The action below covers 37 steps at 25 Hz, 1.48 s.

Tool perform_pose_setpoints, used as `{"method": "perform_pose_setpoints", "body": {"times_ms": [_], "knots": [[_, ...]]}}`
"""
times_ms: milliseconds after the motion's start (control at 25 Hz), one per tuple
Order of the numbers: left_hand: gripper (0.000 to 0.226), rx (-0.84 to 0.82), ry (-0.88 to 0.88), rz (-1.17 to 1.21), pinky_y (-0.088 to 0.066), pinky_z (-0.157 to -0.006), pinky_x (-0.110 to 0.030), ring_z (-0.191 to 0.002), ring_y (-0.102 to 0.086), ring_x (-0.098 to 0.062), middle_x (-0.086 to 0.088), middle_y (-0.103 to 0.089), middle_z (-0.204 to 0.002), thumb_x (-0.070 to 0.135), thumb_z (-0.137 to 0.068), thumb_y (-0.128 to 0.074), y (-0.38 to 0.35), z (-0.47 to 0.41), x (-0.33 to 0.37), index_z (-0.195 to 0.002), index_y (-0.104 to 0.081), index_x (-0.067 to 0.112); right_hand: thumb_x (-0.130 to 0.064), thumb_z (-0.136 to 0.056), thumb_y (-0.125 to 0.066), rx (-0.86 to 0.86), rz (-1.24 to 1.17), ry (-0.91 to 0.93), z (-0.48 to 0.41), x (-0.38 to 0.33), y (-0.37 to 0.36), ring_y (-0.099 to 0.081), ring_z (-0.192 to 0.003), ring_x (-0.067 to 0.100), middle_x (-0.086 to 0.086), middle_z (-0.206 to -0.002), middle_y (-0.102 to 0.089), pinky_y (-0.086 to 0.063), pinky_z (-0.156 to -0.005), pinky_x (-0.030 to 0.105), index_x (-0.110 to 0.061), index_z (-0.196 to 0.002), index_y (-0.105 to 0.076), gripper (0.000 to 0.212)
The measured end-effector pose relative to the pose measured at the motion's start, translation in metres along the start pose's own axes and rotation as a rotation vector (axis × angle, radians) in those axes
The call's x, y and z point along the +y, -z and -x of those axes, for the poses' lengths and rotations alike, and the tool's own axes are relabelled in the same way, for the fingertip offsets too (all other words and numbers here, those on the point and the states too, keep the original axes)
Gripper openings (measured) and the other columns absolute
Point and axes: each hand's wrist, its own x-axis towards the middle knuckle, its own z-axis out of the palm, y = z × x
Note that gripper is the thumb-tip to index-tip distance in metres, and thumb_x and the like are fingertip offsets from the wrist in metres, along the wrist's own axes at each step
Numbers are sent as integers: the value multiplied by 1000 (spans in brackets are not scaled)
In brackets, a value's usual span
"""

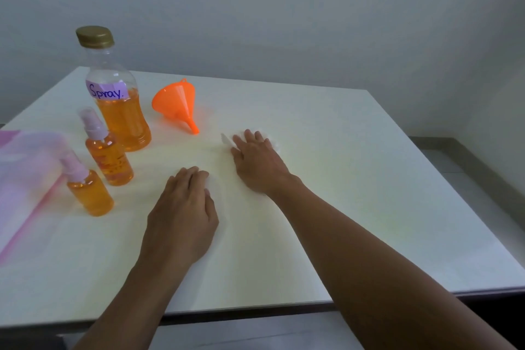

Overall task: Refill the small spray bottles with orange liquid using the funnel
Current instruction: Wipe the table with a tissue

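Observation:
Two small spray bottles stand at the left of the white table, one behind and one in front. Both hold orange liquid and carry pink spray tops. Behind them is a large clear bottle labelled "Spray.", about half full of orange liquid, with a gold cap on. An orange funnel lies on its side to its right. My right hand lies flat on a white tissue in the middle of the table. My left hand rests nearer me with bent fingers touching white tissue; its edges are hard to see.
A pink and white cloth lies at the table's left edge, beside the small bottles. A grey wall stands behind the table. The table's near edge runs below my forearms, and a lower grey surface sits to the right.

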Motion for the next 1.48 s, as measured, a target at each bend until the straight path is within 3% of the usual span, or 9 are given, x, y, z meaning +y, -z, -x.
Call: {"method": "perform_pose_setpoints", "body": {"times_ms": [120,360,520,640,920,1040,1200,1360,1480], "knots": [[48,-18,-7,16,-38,-110,-39,-141,-38,-25,-4,-42,-152,34,-98,-39,0,-4,-2,-143,-42,18,-6,-102,-38,15,-108,-53,-6,-3,0,-47,-132,31,10,-145,-51,-36,-109,35,-7,-140,-52,41],[45,-20,-16,39,-38,-109,-40,-143,-33,-24,-4,-40,-153,28,-99,-37,4,0,-2,-142,-41,17,15,-91,-43,-88,-120,227,73,40,23,-39,-148,19,-2,-162,-39,-17,-121,19,-17,-151,-49,68],[47,-31,1,17,-30,-114,-41,-147,-24,-25,-3,-32,-157,27,-101,-31,3,5,2,-146,-37,18,12,-88,-41,66,-50,-370,118,147,76,-51,-138,29,9,-152,-53,-31,-105,15,-16,-145,-55,65],[46,-35,-1,10,-31,-114,-44,-147,-26,-27,-6,-34,-156,27,-100,-32,4,5,5,-145,-39,17,5,-88,-45,193,-150,-758,95,137,70,-62,-118,41,25,-128,-63,-53,-92,34,-1,-124,-66,42],[49,-44,1,62,-26,-116,-44,-149,-19,-25,-3,-28,-160,26,-101,-33,7,6,3,-149,-36,16,12,-86,-45,-54,-115,79,101,-19,10,-39,-142,31,11,-157,-43,-34,-116,39,-5,-142,-54,59],[50,-50,-26,52,-17,-119,-40,-150,-15,-22,-1,-23,-161,25,-102,-28,7,7,1,-151,-31,17,12,-84,-42,-23,-68,-133,139,57,35,-41,-146,25,5,-158,-47,-32,-120,33,-14,-149,-51,71],[51,-44,-31,43,-14,-119,-39,-150,-14,-23,-2,-20,-162,25,-102,-27,9,10,4,-152,-29,16,6,-88,-41,141,-66,-712,149,146,78,-63,-109,40,20,-120,-63,-54,-88,36,-3,-122,-65,43],[51,-45,-14,40,-18,-119,-40,-150,-14,-23,-3,-22,-161,25,-102,-27,8,11,9,-152,-29,15,8,-89,-40,202,19,-773,91,119,66,-57,-116,46,26,-121,-59,-52,-95,45,4,-112,-62,32],[51,-40,-9,47,-20,-118,-40,-149,-17,-24,-4,-25,-160,24,-101,-30,6,7,7,-151,-32,14,7,-93,-39,149,-6,-552,39,69,41,-52,-126,43,26,-132,-55,-44,-106,43,6,-125,-59,38]]}}
